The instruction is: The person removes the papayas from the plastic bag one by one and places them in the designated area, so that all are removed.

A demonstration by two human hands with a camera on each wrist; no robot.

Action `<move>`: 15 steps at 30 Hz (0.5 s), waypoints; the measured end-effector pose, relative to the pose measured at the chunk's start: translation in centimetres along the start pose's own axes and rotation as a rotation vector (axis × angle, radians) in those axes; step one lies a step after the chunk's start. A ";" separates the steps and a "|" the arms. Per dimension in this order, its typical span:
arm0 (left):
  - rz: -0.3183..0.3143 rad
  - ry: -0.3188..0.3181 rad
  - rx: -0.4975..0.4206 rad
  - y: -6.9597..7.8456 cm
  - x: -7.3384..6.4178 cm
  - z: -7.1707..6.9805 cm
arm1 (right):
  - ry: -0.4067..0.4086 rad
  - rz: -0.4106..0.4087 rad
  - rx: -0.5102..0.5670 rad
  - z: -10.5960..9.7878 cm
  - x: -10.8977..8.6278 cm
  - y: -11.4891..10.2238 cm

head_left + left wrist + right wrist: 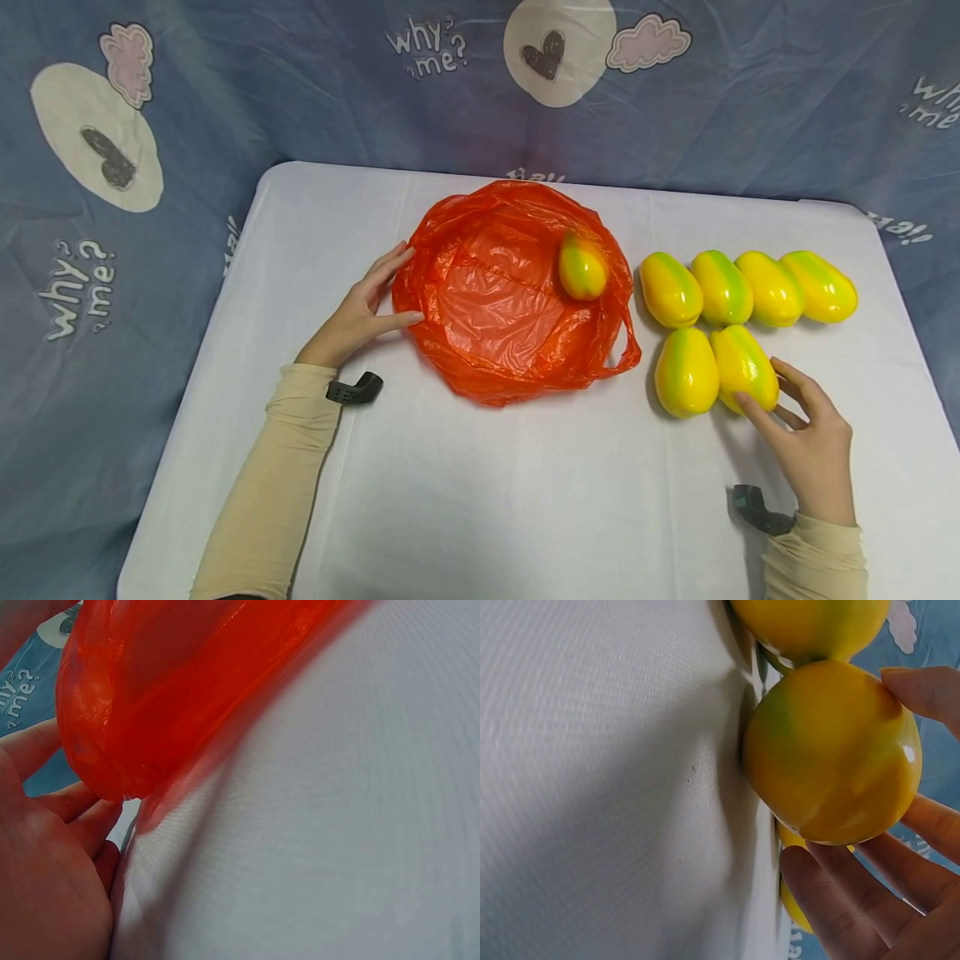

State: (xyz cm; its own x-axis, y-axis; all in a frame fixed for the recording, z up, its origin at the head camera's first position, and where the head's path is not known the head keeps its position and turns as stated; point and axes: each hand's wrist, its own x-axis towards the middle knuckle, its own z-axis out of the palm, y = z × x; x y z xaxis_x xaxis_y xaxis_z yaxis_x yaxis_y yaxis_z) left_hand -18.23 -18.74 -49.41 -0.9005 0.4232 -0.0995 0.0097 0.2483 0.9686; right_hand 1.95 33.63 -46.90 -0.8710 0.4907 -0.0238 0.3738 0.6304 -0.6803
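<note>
An orange-red plastic bag (491,333) lies spread wide on the table, with one yellow-green papaya (583,268) inside at its right. Against the bag's left side rests my left hand (356,312), its fingers and thumb extended along the rim; in the left wrist view the fingers (90,817) touch the plastic without curling round it. My right hand (813,437) holds a glossy papaya (746,367) at the right end of the near row, thumb on one side and fingers on the other. In the right wrist view this papaya (832,754) sits between thumb and fingers.
Another papaya (686,372) stands just left of the held one. Behind them is a row of several papayas, the leftmost papaya (671,290) close to the bag's handle loop (626,354). A white cloth (525,492) covers the table; a blue printed curtain (322,92) hangs behind.
</note>
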 end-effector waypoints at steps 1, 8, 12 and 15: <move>0.000 -0.001 0.000 0.0 0.0 0.0 | 0.000 0.001 0.003 0.0 0.0 0.0; 0.002 -0.004 -0.004 0.2 0.0 0.0 | 0.010 0.008 0.018 -0.1 -0.2 -0.4; -0.004 -0.003 -0.001 0.2 0.0 0.0 | 0.022 0.003 0.035 -0.3 -0.3 -0.5; -0.006 -0.001 0.003 0.1 0.0 0.0 | 0.036 -0.001 0.053 -0.4 -0.2 -0.5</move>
State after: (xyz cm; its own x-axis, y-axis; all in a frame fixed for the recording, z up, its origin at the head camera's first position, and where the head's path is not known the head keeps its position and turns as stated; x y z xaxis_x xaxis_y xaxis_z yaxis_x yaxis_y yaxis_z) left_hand -18.22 -18.68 -49.28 -0.9003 0.4222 -0.1053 0.0055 0.2531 0.9674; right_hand 2.08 33.46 -46.25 -0.8588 0.5122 0.0029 0.3547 0.5989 -0.7180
